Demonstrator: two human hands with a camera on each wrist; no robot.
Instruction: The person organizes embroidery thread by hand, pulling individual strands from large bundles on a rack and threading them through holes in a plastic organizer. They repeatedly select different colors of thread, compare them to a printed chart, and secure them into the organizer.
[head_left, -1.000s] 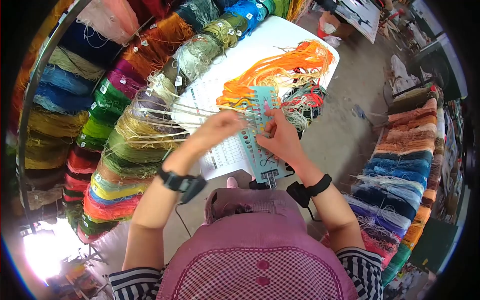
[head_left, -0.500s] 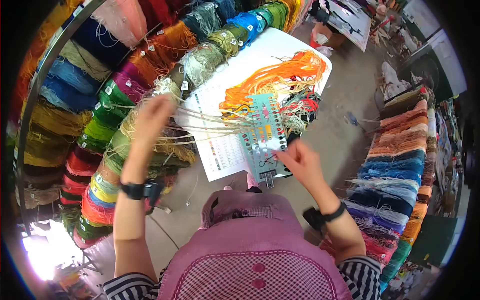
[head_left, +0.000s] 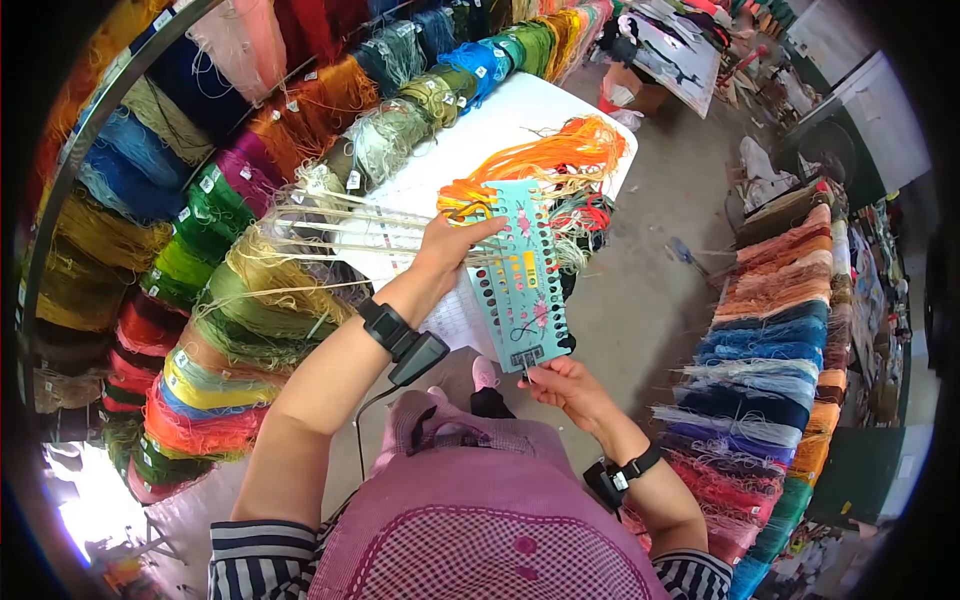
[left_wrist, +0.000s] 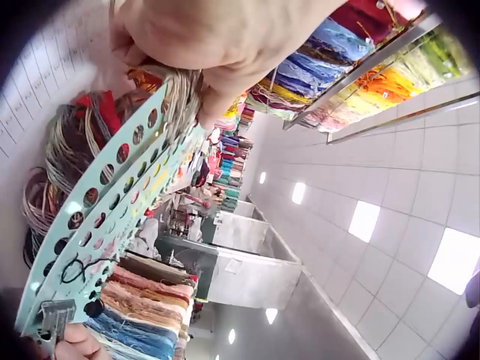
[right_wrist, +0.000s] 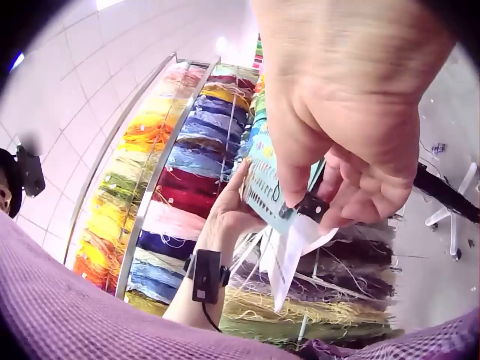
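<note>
A teal card (head_left: 520, 275) with rows of holes along its edges carries bundles of thread. The left hand (head_left: 445, 245) grips its left edge near the top, thumb across the front and pale strands (left_wrist: 180, 101) under the fingers in the left wrist view. At the bottom edge sits a metal clip (head_left: 527, 357), which the right hand (head_left: 572, 392) pinches between thumb and fingers. The right wrist view shows the same clip (right_wrist: 306, 206) between the right fingertips. Orange threads (head_left: 560, 150) spread behind the card's top.
Pale strands (head_left: 340, 240) stretch left to the hanging skeins (head_left: 270, 270). A white table (head_left: 500, 115) with a printed sheet (head_left: 455, 318) lies behind the card. More skeins (head_left: 760, 330) hang on the right; a paper-filled red bin (head_left: 617, 90) stands at the back.
The left hand has come back from the skeins at left to the card's upper left edge. The right hand has moved down and taken hold of the clip. The card now faces the head view more squarely.
</note>
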